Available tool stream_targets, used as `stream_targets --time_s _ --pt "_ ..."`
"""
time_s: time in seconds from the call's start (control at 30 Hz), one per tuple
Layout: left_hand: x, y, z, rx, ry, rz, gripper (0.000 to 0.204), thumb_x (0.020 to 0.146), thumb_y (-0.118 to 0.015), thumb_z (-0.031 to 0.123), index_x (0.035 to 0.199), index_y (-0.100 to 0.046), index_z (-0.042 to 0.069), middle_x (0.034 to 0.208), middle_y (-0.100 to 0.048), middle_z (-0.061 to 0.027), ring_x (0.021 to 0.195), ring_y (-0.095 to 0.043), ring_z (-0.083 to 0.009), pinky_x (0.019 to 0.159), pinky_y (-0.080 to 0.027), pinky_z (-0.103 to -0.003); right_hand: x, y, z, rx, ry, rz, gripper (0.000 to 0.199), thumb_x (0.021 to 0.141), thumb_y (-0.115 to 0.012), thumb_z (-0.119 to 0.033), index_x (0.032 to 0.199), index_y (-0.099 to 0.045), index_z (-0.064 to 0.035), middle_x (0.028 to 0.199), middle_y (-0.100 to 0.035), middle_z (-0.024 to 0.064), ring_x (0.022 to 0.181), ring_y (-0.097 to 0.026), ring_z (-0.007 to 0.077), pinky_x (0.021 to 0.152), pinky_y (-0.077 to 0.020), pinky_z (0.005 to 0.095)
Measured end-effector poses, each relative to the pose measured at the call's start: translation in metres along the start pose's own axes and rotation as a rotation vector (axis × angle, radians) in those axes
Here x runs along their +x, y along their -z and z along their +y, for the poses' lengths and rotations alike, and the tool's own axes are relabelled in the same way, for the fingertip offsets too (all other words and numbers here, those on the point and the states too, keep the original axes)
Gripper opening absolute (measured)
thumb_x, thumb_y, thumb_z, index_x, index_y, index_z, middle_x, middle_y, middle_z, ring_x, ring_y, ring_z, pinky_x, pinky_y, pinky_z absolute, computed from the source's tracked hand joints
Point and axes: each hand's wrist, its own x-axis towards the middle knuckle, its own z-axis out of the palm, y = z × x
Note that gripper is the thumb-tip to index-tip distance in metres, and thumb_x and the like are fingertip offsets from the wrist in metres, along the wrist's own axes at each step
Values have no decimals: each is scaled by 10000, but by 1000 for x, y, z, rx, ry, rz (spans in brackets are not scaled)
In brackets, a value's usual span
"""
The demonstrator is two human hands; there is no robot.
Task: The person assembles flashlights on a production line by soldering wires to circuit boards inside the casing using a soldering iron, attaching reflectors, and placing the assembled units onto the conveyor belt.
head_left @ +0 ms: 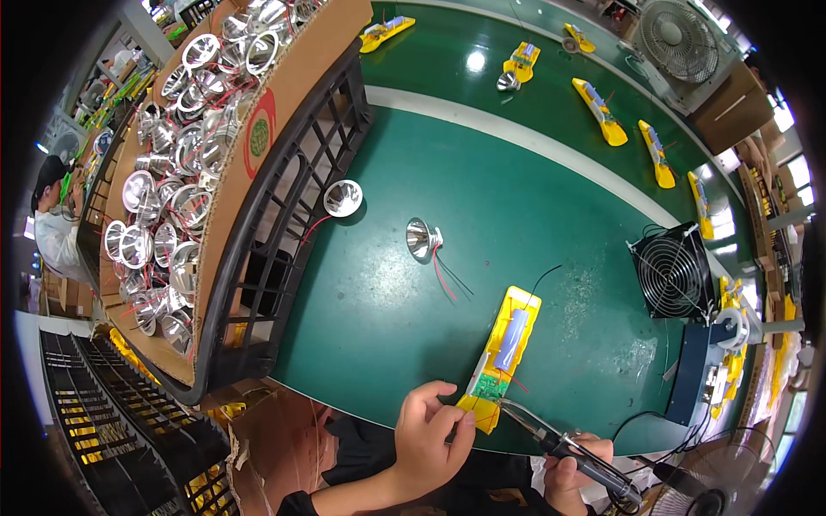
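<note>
The yellow housing [518, 303] lay open-side up at the green bench [413, 344]'s near edge, pinched by the left hand [428, 439], seemingly to steady its circuit board [490, 386] near the soldering iron [564, 450] that the right hand [568, 476]'s fingers grasped.

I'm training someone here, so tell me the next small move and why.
Probably settle the soldering iron tip-first on the green board while the left hand steadies the yellow housing: the right hand holds the iron with its tip near the board's lower edge, contact unclear, and the left fingertips are at the housing's lower end.
</note>
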Motion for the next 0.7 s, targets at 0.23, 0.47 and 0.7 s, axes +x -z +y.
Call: stream_targets --time_s 0.23,0.47,0.7 --pt "2 -1 -1 35 -4 4 81 714 -585 15 673 -516 18 987 -437 -129 587 -421 -152 526 -356 -256 8 -9 4 3 -69 13 397 747 -566 -347 511 -490 -37 446 -524 25 362 -500 142 392 -420 237" --pt "2 0 -1 3 1 -19 72 715 -587 16 687 -521 12 970 -440 -129 570 -417 -149 520 -352 -256 7 -19 2 27 -90 90 523 717 -614 -502 778 -364 -46 422 -439 -6 344 -435 64 396 -387 173" --pt "2 0 -2 10 -15 -18 73 715 -591 18 686 -524 12 960 -441 -124 548 -409 -138 499 -340 -250 6 -17 6 23 -49 87 527 716 -616 -500 776 -364 -42 414 -436 -4 332 -428 67 392 -385 175"
